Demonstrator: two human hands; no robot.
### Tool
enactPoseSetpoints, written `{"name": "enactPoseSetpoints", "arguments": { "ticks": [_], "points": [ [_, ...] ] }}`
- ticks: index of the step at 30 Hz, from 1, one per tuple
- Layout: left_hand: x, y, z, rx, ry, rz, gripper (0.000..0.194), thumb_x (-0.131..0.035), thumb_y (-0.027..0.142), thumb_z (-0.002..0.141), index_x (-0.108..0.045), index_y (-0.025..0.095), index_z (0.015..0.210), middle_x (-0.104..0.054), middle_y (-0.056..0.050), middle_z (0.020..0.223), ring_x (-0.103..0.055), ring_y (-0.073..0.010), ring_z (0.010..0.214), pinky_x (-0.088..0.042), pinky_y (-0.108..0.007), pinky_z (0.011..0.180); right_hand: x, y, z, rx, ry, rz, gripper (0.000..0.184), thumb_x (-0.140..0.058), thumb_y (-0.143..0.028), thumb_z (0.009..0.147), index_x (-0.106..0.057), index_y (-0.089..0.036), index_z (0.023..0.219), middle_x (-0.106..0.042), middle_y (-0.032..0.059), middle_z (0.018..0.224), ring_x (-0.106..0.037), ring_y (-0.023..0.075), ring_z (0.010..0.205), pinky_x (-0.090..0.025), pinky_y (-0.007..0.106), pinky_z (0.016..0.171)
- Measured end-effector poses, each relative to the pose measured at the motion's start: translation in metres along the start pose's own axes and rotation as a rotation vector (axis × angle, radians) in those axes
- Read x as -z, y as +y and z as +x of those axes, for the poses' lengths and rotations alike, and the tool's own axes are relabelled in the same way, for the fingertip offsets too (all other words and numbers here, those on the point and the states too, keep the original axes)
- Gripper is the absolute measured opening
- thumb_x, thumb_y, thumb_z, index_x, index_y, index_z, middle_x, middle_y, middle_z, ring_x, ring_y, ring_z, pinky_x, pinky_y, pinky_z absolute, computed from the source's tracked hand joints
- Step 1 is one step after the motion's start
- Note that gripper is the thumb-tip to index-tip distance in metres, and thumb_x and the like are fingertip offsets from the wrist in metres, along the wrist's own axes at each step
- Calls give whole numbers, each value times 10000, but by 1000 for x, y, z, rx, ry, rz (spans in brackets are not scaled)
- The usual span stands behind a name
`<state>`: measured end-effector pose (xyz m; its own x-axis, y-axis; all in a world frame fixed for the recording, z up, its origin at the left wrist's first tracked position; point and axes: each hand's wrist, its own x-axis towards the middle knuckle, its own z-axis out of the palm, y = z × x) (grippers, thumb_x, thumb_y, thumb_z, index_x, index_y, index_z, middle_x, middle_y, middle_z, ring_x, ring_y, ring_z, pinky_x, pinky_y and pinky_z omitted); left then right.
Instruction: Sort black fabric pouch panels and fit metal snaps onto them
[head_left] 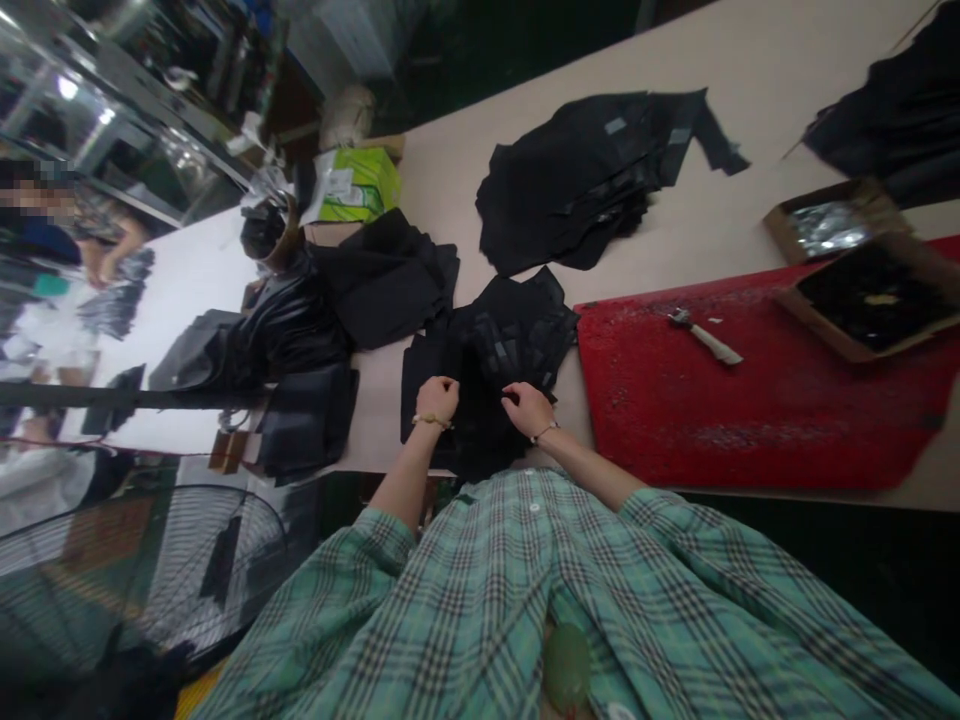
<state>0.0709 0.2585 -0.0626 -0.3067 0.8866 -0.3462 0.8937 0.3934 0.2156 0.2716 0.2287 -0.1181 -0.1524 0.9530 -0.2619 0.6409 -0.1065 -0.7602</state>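
Observation:
A pile of black fabric pieces (517, 340) lies on the table right in front of me. My left hand (437, 399) is closed on the black fabric at the pile's left side, fingers curled inward. Over the right part of the same fabric, my right hand (529, 411) pinches it between thumb and fingers. The fabric between the hands is dark, so its folds and edges are hard to make out. Behind my left hand, a stack of black cut panels (386, 275) touches the pile.
To the right is a red board (765, 400) bearing a small metal-headed tool (705, 337) and an open box of dark pieces (874, 300). Farther back lies a large black fabric stack (570, 180). A fan (210, 560) stands at left; another person (112, 235) works beyond.

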Motion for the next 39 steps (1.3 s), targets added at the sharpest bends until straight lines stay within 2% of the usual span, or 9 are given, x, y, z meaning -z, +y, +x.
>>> {"name": "enactPoseSetpoints", "arguments": {
  "ticks": [4, 11, 19, 27, 30, 33, 35, 37, 39],
  "points": [
    [-26, 27, 8, 33, -133, -78, 395, -606, 507, 854, -774, 197, 1032, -753, -114, 968, -695, -216, 900, -493, -254, 762, 3, -9, -5, 106, -32, -131, 257, -514, -285, 934, -687, -225, 1114, -654, 58, 1081, -610, 190, 907, -452, 278, 735],
    [-35, 32, 11, 27, -113, -65, 534, -513, 665, 836, -787, 217, 935, -751, -124, 1001, -685, -255, 971, -479, -296, 820, 0, -15, -11, 430, -9, -308, 324, -394, -202, 972, -660, -202, 1158, -610, 112, 1104, -502, 238, 1037, -387, 335, 883],
    [-41, 48, 20, 67, -188, 16, 466, -553, 578, 866, -758, 170, 960, -735, -161, 1009, -693, -254, 947, -492, -306, 811, -14, -2, -2, 162, -86, -486, 393, -492, -225, 923, -548, -183, 1309, -540, 148, 1235, -506, 256, 1040, -447, 322, 781],
    [-38, 49, 23, -26, -237, 76, 386, -595, 379, 924, -577, 155, 1237, -590, -108, 1231, -605, -216, 1065, -536, -416, 896, -11, -11, 1, 238, -186, -593, 281, -420, -148, 928, -661, -155, 1073, -589, 174, 1209, -535, 267, 1090, -455, 347, 825],
    [-34, 47, 22, -16, -249, 111, 402, -603, 378, 918, -575, 140, 1240, -589, -112, 1230, -605, -224, 1067, -536, -419, 896, -4, -3, -2, 305, -440, -506, 208, -551, -211, 882, -688, -160, 1030, -675, 137, 1057, -606, 246, 973, -464, 318, 783],
    [-31, 56, 21, -12, -256, 116, 415, -595, 401, 920, -580, 128, 1232, -598, -112, 1223, -607, -224, 1069, -528, -427, 911, 22, 21, 0, 349, -822, -279, 183, -702, -253, 772, -710, -172, 936, -702, 53, 849, -620, 181, 757, -458, 259, 677],
    [-32, 69, 21, -11, -252, 93, 475, -619, 489, 882, -631, 102, 1158, -634, -148, 1174, -622, -262, 1071, -518, -428, 916, 60, 45, 16, 312, -877, -67, 177, -725, -249, 738, -704, -163, 891, -690, 15, 782, -598, 142, 687, -452, 228, 639],
    [-35, 81, 23, 12, -256, 85, 592, -649, 629, 788, -695, 96, 1039, -671, -211, 1108, -638, -337, 1066, -514, -439, 895, 117, 69, 46, 210, -659, 98, 144, -700, -245, 743, -688, -150, 850, -680, 3, 750, -591, 129, 674, -463, 221, 643],
    [-39, 88, 26, 56, -284, 124, 696, -627, 745, 704, -729, 114, 980, -678, -255, 1104, -637, -403, 1070, -517, -462, 868, 188, 87, 86, 69, -232, 153, 111, -661, -239, 758, -666, -141, 811, -670, 11, 732, -593, 135, 678, -482, 237, 667]
  ]
}}
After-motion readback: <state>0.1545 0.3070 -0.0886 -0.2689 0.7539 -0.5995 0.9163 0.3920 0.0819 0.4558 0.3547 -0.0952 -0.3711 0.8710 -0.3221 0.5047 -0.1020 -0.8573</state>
